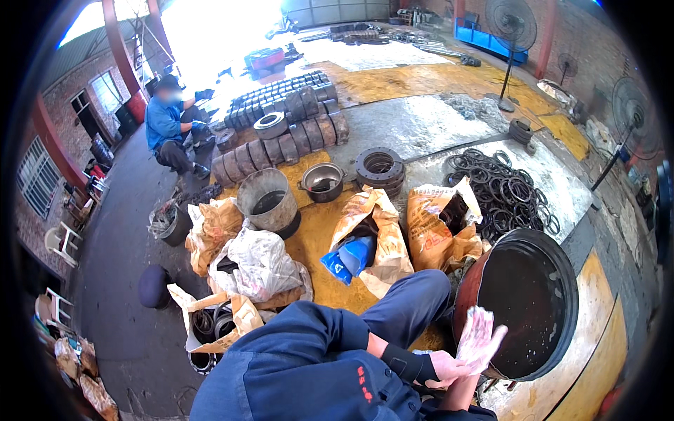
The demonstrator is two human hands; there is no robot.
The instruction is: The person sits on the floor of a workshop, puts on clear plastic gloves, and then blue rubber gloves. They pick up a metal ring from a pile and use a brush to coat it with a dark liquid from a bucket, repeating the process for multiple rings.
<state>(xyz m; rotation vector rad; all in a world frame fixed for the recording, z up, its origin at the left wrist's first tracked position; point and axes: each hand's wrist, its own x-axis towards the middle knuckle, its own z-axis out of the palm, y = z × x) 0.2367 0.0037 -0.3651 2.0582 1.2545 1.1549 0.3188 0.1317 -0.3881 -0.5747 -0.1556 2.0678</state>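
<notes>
My right hand point(481, 339) is raised at the near edge of a big round drum point(472, 291), its fingers stretched out and its thumb apart. A thin whitish covering that looks like a glove point(478, 349) is on it. My left hand point(445, 368), with a black band point(408, 362) round its wrist, is closed at the right wrist and pinches the glove's lower edge. Dark liquid point(523, 309) with a few pale specks lies in the drum. Neither hand touches the liquid.
Beyond the drum lies a heap of black rings point(502, 182). Open paper sacks point(430, 228), a blue plastic bag point(349, 258), a metal pot point(323, 181) and a grey bucket point(268, 200) stand ahead. Another person point(172, 123) squats by rows of dark cylinders point(281, 147). Fans point(511, 28) stand right.
</notes>
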